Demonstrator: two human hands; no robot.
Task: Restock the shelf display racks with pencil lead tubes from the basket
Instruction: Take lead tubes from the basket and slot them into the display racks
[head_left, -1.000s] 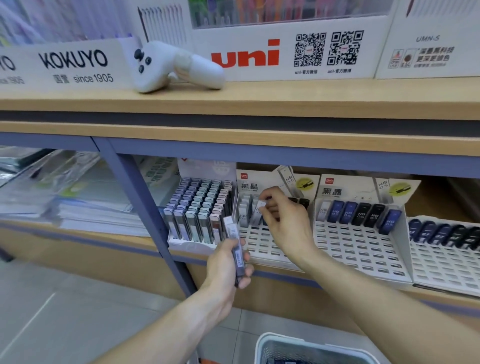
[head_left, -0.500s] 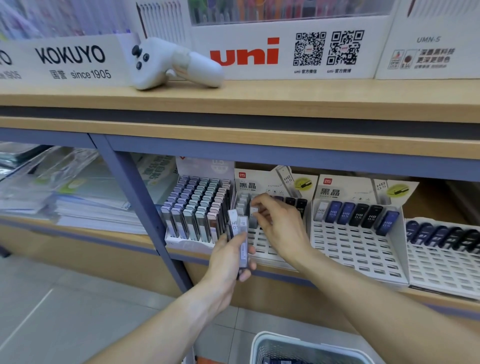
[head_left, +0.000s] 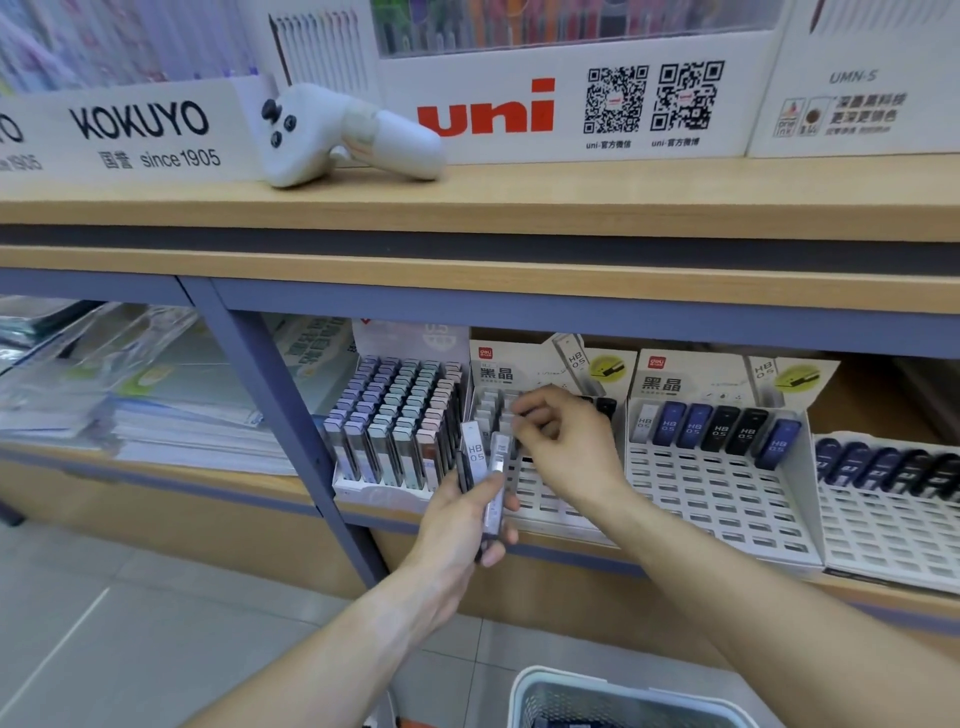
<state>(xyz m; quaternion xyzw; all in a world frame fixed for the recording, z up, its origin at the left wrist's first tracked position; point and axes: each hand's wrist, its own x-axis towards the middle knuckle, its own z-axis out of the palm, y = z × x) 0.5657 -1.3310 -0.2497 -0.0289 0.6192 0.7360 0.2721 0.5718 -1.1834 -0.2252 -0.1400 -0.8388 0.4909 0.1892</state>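
Both hands work at the white display rack, the left one carrying lead tubes.

The left hand (head_left: 457, 525) grips a small bunch of pencil lead tubes (head_left: 485, 478) upright, its fingers curled round their lower halves; the tubes' tops stand just in front of the display rack (head_left: 540, 499) and just below the right hand (head_left: 566, 447). The right hand reaches over them with fingers bent, fingertips pinched at the rack's upper rows; whether they hold a tube cannot be told. The hands are close together, nearly touching at the tubes. A fuller rack (head_left: 400, 421) stands just left, another rack (head_left: 717, 483) to the right. The basket (head_left: 524, 696) rim shows at the bottom edge, below both forearms.
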